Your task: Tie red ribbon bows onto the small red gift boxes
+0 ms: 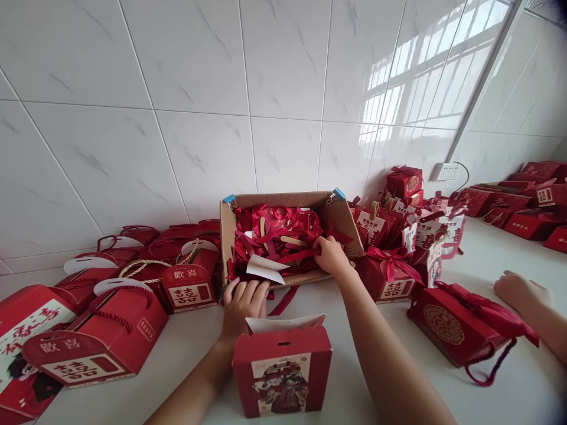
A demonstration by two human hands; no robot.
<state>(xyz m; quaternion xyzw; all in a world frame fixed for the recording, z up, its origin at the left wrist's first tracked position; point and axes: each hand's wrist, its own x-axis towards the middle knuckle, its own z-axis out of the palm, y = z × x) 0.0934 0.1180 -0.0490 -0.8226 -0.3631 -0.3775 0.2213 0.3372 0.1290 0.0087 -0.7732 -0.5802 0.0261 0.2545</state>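
Note:
A cardboard box [225,236] full of red ribbons [305,219] stands against the tiled wall. My left hand [245,304] grips its front edge near the left corner, fingers bent over the rim. At the box's right side, my right hand [332,257] reaches in with its fingers closed on a red ribbon [296,255]; the fingertips are partly hidden. A folded white card [266,268] leans over the front rim. Between my forearms stands a red gift box [282,372] with a printed picture panel and its white top flap raised.
Red gift boxes with rope handles [106,333] crowd the left. Beribboned boxes [392,274] stand on the right, with a larger bow-tied box [458,324] nearer. Another person's hand [522,292] lies at the right. A power strip [444,171] sits by the wall.

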